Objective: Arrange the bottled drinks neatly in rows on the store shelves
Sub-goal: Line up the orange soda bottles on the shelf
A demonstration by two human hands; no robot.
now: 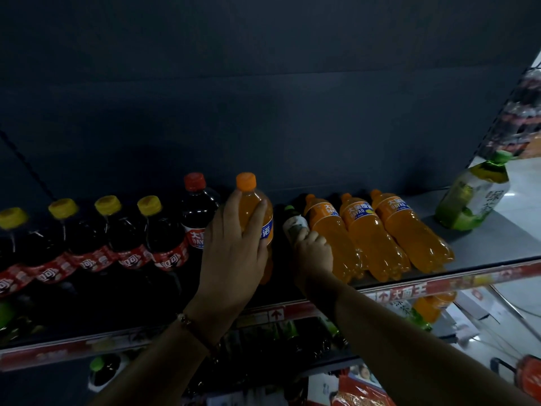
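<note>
On the far left of the shelf (pixel 497 238) stands a row of dark cola bottles with yellow caps (pixel 149 230), upright, shoulder to shoulder, red labels facing out. Next along, just beside them, is a dark bottle with a red cap (pixel 196 212), also upright. Now the left hand (pixel 234 250), a bracelet (pixel 191 328) on its wrist: its fingers are wrapped around an upright orange soda bottle (pixel 254 206), thumb on one side, fingers on the other, orange cap clear above the grip. That bottle stands right next to the red-capped one. Just to the right, the right hand (pixel 314 253) has its fingers curled tight around a small dark bottle with a pale label (pixel 294 222), which leans back toward the dark rear panel; whether its base touches the shelf I cannot tell. Touching close on its right, three orange soda bottles (pixel 380 232) lie on their sides, side by side, caps pointing toward the back. Well apart at the right end, a green tea bottle (pixel 471 194) with a green cap stands near the shelf's edge. Below the red price strip (pixel 409 291), more bottles show on the lower shelf, too dim to make out.
</note>
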